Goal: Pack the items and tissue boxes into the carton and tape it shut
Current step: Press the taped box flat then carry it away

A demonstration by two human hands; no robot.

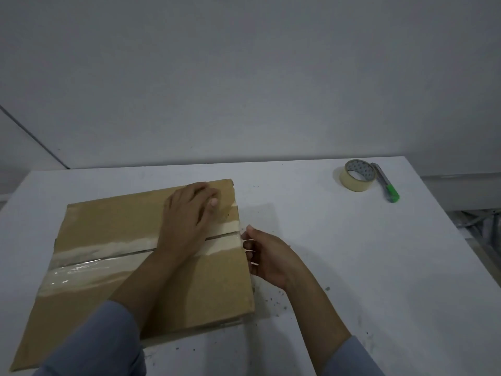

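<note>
1. Carton [113,226] lies flat on the white table [352,267], flaps closed, right under my left palm and just left of my right fingers.
2. Clear tape strip [81,270] runs along the centre seam [222,236] of the carton top, glossy and wrinkled at the end far to the left of my hands. Torn pale patches of cardboard border the seam on both sides.
3. My left hand [189,221] rests palm down across the seam near the carton's right end. Fingers straight and close together, pointing away from me, pressing on the far flap. Thumb lies alongside, nail up.
4. My right hand [267,256] sits at the carton's right edge, beside the seam end. Fingers are curled toward the side wall, tips touching the edge where the tape comes over. I cannot tell if they pinch the tape end or only press it; the side face is hidden from me.
5. Tape roll [357,175] stands on the table well beyond my right hand, toward the far right corner, apart from the carton.
6. Utility knife [386,185] with a green end lies just right of the roll, touching or almost touching it.
7. Dark specks dot the table just below my right wrist.
8. Grey-blue sleeves [103,346] cover both forearms nearest me.
</note>
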